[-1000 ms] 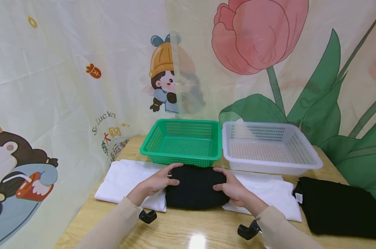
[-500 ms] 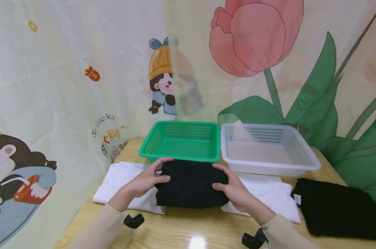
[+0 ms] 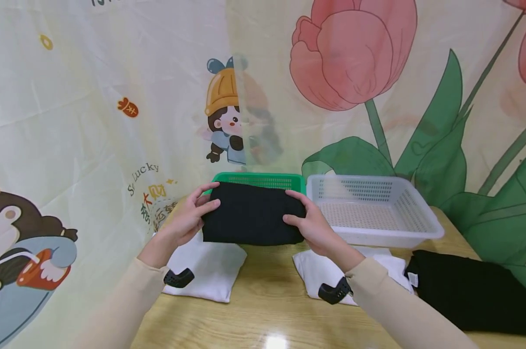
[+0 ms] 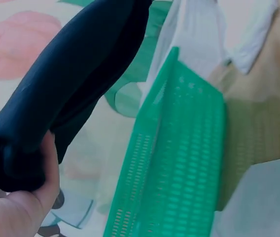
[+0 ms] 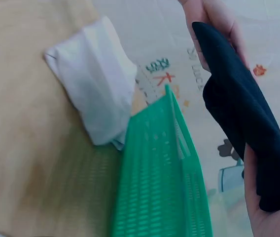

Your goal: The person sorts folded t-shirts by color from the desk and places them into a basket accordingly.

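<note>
Both hands hold a folded black garment by its two ends, raised above the table. My left hand grips the left end, thumb on the near face and fingers behind. At the right end, my right hand pinches it in the same way. Behind the garment stands a green basket, its lower part hidden in the head view. The left wrist view shows the perforated wall of this green basket below the garment, whose folded layers hang loosely apart.
A white basket stands right of the green one. Folded white cloth lies on the table at the left, another white cloth under the right forearm. A second folded black garment with a white tag lies far right.
Both hands have lifted the black garment off the table, upward and slightly left, until it overlaps the green basket in the head view. The white cloths beneath show more now.
</note>
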`<move>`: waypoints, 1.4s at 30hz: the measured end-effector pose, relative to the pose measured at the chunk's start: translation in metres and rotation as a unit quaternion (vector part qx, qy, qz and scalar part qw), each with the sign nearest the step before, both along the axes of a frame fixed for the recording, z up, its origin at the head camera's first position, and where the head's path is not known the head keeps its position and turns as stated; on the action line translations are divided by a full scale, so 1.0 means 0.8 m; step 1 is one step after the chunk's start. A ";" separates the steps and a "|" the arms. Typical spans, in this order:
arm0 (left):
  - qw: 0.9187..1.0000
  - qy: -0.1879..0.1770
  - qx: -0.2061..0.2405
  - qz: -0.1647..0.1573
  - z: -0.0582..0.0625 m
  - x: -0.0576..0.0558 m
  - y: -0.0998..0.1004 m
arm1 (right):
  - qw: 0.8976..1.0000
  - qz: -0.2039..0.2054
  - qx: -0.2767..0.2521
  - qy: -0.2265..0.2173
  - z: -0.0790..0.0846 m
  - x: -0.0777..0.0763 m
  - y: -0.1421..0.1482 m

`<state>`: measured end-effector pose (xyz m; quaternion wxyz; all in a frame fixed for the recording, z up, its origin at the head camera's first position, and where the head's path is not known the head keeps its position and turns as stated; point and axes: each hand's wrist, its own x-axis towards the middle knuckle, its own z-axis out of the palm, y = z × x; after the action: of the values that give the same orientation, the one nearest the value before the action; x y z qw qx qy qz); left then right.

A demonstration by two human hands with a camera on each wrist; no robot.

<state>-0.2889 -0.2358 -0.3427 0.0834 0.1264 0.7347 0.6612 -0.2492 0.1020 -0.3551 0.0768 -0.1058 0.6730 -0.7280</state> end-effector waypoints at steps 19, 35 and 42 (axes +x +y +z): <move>0.999 -0.014 0.036 -0.003 -0.022 -0.134 0.000 | 0.998 -0.032 0.055 -0.002 -0.023 -0.127 -0.027; 0.999 -0.004 -0.009 0.044 -0.069 -0.180 0.009 | 0.993 -0.056 0.097 -0.022 -0.062 -0.165 -0.038; 0.998 -0.010 -0.022 0.053 -0.083 -0.192 0.009 | 0.991 -0.074 0.109 -0.025 -0.073 -0.175 -0.049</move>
<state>-0.4426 -0.2289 -0.4089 0.0579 0.0786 0.7537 0.6500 -0.3893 0.0631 -0.4132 0.0504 -0.0285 0.7525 -0.6561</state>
